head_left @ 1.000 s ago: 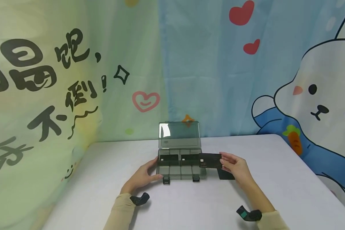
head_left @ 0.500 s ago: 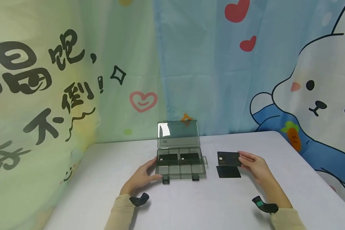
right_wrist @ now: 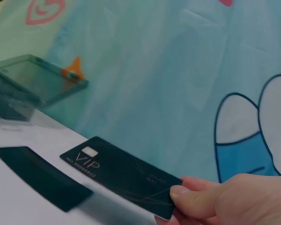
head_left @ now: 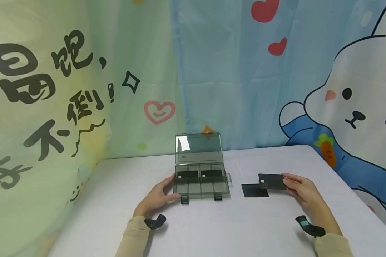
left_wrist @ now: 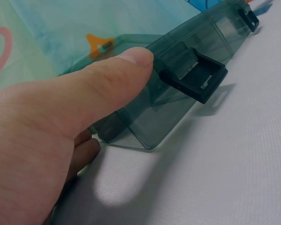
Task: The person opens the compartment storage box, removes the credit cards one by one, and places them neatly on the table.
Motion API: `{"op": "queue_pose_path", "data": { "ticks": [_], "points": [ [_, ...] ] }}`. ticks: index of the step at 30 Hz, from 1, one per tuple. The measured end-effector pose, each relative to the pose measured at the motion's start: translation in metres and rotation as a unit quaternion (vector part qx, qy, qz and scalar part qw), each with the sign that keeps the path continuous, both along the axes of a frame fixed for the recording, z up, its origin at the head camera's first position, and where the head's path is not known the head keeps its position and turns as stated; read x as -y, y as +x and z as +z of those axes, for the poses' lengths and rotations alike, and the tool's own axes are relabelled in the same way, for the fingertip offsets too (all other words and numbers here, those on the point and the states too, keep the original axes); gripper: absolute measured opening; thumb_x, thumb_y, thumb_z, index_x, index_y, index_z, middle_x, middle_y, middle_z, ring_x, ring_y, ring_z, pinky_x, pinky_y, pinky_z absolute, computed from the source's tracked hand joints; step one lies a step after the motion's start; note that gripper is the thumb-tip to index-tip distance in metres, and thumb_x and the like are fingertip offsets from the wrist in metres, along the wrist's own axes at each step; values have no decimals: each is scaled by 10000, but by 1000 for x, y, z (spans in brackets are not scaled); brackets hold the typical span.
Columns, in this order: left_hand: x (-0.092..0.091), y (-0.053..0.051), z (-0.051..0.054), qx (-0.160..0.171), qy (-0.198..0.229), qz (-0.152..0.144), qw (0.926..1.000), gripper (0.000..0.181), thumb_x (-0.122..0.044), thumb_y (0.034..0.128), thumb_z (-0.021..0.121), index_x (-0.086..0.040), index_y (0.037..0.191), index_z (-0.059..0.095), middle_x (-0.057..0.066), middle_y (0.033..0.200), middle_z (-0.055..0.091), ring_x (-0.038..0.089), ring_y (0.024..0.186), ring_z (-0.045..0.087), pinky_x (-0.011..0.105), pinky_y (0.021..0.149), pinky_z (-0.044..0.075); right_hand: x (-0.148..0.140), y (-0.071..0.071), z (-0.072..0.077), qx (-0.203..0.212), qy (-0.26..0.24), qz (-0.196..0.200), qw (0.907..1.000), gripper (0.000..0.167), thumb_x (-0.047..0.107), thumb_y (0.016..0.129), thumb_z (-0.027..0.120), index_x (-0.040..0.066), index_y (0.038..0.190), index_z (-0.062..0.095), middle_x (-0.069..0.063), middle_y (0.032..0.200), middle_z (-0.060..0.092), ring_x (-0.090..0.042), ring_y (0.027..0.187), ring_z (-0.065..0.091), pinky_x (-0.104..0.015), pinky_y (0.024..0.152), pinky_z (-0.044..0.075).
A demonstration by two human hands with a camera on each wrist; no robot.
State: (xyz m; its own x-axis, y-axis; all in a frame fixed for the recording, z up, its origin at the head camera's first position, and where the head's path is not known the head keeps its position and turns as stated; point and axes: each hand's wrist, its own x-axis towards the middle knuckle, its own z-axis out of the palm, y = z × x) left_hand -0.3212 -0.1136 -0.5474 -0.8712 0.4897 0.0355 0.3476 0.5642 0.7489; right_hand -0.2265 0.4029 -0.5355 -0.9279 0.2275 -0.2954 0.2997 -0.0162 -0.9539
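A dark see-through compartment box (head_left: 202, 191) stands with its lid raised, and two black cards (head_left: 188, 175) (head_left: 211, 174) lie in it side by side. The left hand (head_left: 156, 198) grips the box's left front corner, thumb on the front wall beside a black latch (left_wrist: 196, 77). The right hand (head_left: 303, 191) pinches a black VIP card (head_left: 271, 181) by its right end, above the table. Another black card (head_left: 255, 190) lies flat on the table, partly behind the held card in the head view; the right wrist view shows the two apart.
A white-covered table (head_left: 238, 228) lies under everything. Behind it hangs a printed curtain (head_left: 212, 71) with hearts, lettering and a white cartoon animal. A small clear loop (head_left: 229, 177) sticks out from the box's right side.
The right hand has carried the VIP card away from the box, rightward and a little nearer the front, past the card on the table. The left hand stays on the box.
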Motion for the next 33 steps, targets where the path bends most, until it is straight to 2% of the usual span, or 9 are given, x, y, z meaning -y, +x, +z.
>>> {"op": "queue_pose_path", "data": {
  "ticks": [3, 6, 12, 14, 18, 21, 26, 29, 33],
  "points": [
    [-2, 1, 1, 62, 13, 52, 10000, 966, -560, 724, 743, -156, 1490, 315, 65, 1533, 341, 291, 1422, 305, 489, 1180, 226, -8, 3, -4, 206, 369, -48, 9991, 533, 270, 894, 668, 133, 1382, 502, 293, 853, 602, 60, 799, 594, -161, 735, 567],
    [-3, 1, 2, 112, -21, 106, 9999, 972, -574, 713, 744, -178, 1491, 315, 41, 1536, 337, 270, 1427, 299, 474, 1186, 218, -14, 6, -5, 344, 559, -152, 9977, 578, 268, 902, 659, 85, 1411, 455, 272, 868, 600, 48, 792, 580, -164, 733, 567],
    [-3, 1, 1, 67, -78, 115, 9999, 963, -567, 719, 744, -181, 1491, 317, 37, 1538, 333, 266, 1428, 296, 476, 1186, 216, -18, 10, -6, 508, 978, -178, 9938, 613, 315, 901, 653, 49, 1410, 439, -43, 1280, 515, 32, 823, 546, -143, 734, 556],
    [-2, 1, 1, 61, -89, 103, 9999, 963, -564, 721, 744, -177, 1492, 315, 41, 1539, 329, 270, 1428, 294, 479, 1185, 216, -19, 9, -7, 499, 1125, -179, 9922, 607, 316, 904, 650, 27, 1398, 448, -31, 1239, 543, 24, 820, 544, -146, 725, 556],
    [-1, 1, 1, 40, -85, 89, 9999, 963, -560, 725, 744, -169, 1492, 313, 44, 1539, 327, 272, 1429, 292, 478, 1185, 215, -18, 7, -12, 378, 1607, -140, 9862, 583, 313, 914, 636, -13, 1369, 472, 168, 944, 591, 29, 793, 559, -163, 705, 560],
    [-1, 1, 2, 20, -92, 86, 9999, 962, -562, 728, 741, -173, 1494, 309, 36, 1541, 324, 266, 1430, 291, 471, 1186, 217, -18, 5, -13, 387, 1914, -110, 9807, 572, 319, 923, 622, -16, 1363, 476, 192, 905, 593, 27, 780, 562, -159, 693, 556],
    [-1, 1, 2, -27, -62, 19, 10000, 959, -560, 739, 732, -156, 1495, 303, 57, 1543, 321, 292, 1427, 292, 495, 1179, 225, -18, 6, -12, 448, 2399, -132, 9697, 535, 311, 929, 613, -20, 1335, 508, -23, 1031, 676, -52, 790, 573, -159, 649, 541],
    [-1, 1, 1, -19, -60, 33, 10000, 961, -560, 736, 734, -156, 1495, 303, 50, 1543, 320, 289, 1427, 292, 493, 1181, 221, -16, 7, -13, 457, 2731, -123, 9608, 508, 307, 934, 605, -8, 1325, 524, -186, 1177, 627, -122, 832, 578, -146, 641, 524],
    [-1, 2, 1, 13, -76, 80, 9999, 962, -558, 730, 740, -166, 1494, 307, 30, 1545, 314, 270, 1432, 284, 476, 1189, 206, -13, 8, -12, 401, 2988, -86, 9534, 477, 280, 941, 600, -6, 1315, 531, -263, 1262, 562, -199, 892, 584, -134, 637, 510]
  ]
}}
